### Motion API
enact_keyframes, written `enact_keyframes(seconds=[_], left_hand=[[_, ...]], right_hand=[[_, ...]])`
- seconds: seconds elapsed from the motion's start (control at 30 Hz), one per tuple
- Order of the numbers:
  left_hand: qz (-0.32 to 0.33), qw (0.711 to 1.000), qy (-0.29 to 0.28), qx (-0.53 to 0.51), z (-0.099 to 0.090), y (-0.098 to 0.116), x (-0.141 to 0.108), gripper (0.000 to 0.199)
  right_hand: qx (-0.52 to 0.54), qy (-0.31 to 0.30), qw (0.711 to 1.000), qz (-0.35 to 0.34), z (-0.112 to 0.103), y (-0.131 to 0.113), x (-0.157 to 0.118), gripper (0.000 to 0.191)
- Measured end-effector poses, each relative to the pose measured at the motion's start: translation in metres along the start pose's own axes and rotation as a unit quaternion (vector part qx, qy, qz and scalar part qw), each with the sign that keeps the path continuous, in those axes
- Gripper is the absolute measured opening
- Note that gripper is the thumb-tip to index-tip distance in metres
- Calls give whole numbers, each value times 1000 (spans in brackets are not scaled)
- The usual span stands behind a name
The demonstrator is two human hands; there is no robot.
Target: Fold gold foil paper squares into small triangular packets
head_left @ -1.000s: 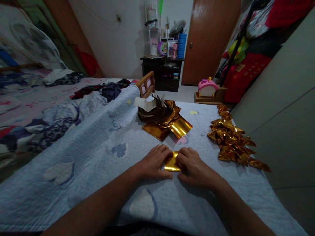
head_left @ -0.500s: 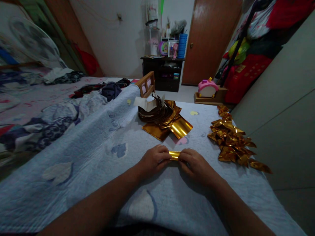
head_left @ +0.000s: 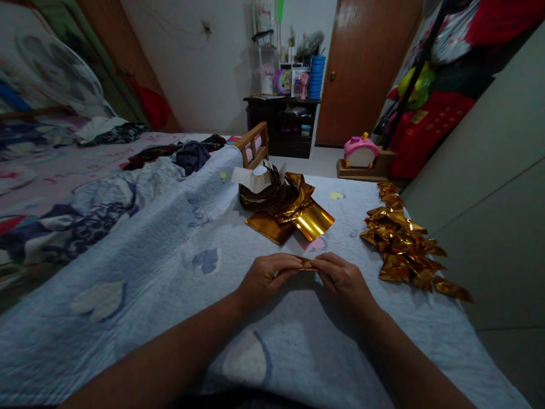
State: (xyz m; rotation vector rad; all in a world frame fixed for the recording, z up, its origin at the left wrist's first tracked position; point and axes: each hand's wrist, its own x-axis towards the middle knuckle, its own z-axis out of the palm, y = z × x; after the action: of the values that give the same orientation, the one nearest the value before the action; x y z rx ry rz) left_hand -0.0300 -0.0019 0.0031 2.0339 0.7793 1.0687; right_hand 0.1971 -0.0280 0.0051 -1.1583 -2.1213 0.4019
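A narrow strip of gold foil paper (head_left: pixel 307 269) is pinched between my two hands, low over the bed in front of me. My left hand (head_left: pixel 267 275) is closed on its left end, thumb below and fingers on top. The right end is in the closed fingers of my right hand (head_left: pixel 343 276). Most of the strip is hidden by the fingers. Just beyond the hands lies a stack of gold foil sheets (head_left: pixel 315 220), fanned out with dark and white edges showing. Off to the right is a pile of folded gold foil pieces (head_left: pixel 398 241).
A pale blue quilt (head_left: pixel 166 318) with heart patterns covers the bed. Rumpled clothes (head_left: pixel 93 199) lie along the left. At the far end are a wooden bed rail (head_left: pixel 255 142), a dark cabinet (head_left: pixel 281 128) and a pink toy (head_left: pixel 360 152). A pale cabinet side (head_left: pixel 502 187) rises at right.
The hands have drawn slightly closer together and the foil strip has tilted, so its bright gold face now shows only as a thin edge. Both hands keep hold of it.
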Motion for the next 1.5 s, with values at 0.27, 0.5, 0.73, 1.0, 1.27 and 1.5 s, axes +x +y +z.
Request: enact_keyframes(seconds=[0.27, 0.5, 0.73, 1.0, 1.27, 1.5], left_hand=[[10, 999, 22, 22, 5, -6, -1, 17], [2, 1000, 8, -1, 7, 5, 1, 18], [-13, 999, 47, 10, -1, -6, 0, 17], [-32, 998, 48, -21, 1, -7, 1, 17], [-25, 999, 17, -19, 4, -9, 0, 15], [2, 998, -43, 34, 6, -12, -1, 16]], right_hand=[[-137, 38, 990, -24, 4, -17, 5, 19], [-158, 35, 986, -40, 9, -19, 7, 22], [-176, 34, 984, -17, -2, -7, 5, 25], [-151, 40, 987, -22, -20, 1, 1, 29], [-88, 27, 995, -46, -6, -8, 3, 26], [-117, -51, 991, -36, 6, 3, 4, 7]])
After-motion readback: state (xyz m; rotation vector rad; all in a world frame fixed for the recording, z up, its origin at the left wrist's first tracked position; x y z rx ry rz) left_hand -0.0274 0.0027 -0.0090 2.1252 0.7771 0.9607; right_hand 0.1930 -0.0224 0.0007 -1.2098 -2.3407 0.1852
